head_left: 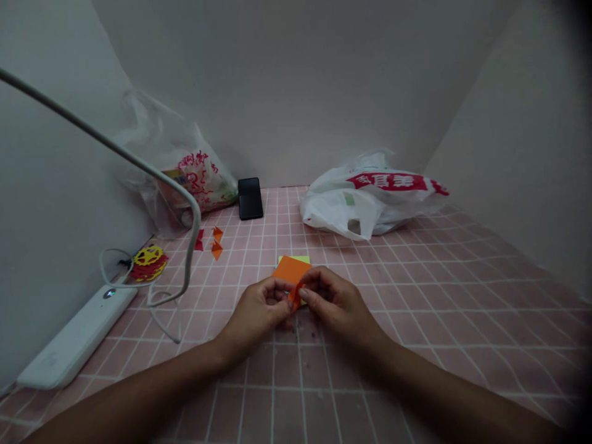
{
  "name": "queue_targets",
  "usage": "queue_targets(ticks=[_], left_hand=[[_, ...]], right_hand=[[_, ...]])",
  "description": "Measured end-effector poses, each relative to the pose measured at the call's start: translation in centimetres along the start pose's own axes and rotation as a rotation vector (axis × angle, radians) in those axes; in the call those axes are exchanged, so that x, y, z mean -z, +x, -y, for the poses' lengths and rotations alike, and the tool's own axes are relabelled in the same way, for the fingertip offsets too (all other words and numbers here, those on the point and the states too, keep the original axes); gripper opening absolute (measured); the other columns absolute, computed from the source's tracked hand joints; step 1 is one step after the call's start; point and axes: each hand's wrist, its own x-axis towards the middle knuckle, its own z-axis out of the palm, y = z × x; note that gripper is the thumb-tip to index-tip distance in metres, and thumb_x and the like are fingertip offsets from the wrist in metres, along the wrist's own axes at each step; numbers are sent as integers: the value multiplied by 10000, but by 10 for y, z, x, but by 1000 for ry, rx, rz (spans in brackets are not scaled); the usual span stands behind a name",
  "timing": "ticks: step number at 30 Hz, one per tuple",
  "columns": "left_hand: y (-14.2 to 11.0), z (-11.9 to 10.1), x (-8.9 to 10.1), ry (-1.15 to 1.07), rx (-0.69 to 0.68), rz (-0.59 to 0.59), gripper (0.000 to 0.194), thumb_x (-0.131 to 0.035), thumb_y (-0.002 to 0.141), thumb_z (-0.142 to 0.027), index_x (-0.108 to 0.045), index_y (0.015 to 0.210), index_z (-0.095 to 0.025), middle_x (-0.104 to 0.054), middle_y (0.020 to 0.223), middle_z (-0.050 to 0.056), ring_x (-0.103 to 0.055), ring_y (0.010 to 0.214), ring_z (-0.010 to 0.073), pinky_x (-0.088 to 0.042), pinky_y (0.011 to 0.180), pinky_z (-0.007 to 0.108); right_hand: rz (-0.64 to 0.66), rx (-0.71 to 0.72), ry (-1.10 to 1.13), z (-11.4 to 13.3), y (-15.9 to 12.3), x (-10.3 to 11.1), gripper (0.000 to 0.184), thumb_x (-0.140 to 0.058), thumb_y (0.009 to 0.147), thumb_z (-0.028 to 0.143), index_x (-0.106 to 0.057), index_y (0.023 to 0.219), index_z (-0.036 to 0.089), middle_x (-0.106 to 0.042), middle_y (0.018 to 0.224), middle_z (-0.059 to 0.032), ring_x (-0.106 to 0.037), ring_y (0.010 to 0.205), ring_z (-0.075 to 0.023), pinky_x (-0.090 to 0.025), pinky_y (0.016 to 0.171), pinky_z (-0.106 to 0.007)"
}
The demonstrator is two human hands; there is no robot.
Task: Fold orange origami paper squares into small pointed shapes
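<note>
A small piece of folded orange paper [295, 298] is pinched between my two hands, upright at its fold. My left hand [257, 310] grips its left side with thumb and fingers closed. From the right, my right hand [337, 301] pinches the upper edge between thumb and fingertips. Just beyond the fingers, a flat orange sheet [291, 269] lies askew on a yellow-green paper square [302, 259]. My fingers partly cover the folded piece and the lower part of the stack, so the exact fold is hard to make out.
Orange folded paper figures [217, 249] and a red one [199, 240] stand ahead left. Farther back are a black phone [250, 198], a clear bag [203, 179] and a white bag [342, 209]. A white power strip [78, 336], cable [192, 246] and red-yellow cutouts [150, 263] occupy the left.
</note>
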Motion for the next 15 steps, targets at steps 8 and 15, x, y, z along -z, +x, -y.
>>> queue_targets(ticks=[8,15], left_hand=[[-2,3,-2,-31,-18,26,220,-715,703,-222,-594,875,-157,-581,707,-42,-562,532,74,-499,529,222],[-1,10,-2,6,-102,59,247,-679,751,-213,-557,964,-181,-558,692,-59,-547,508,73,-467,507,215]], right_hand=[[16,-63,-5,-2,0,-1,34,-590,833,177,-614,811,186,-627,744,1,-551,630,-126,-404,546,-237],[23,-111,54,0,-1,-2,28,-582,835,189,-592,809,188,-617,683,14,-521,539,-110,-408,514,-240]])
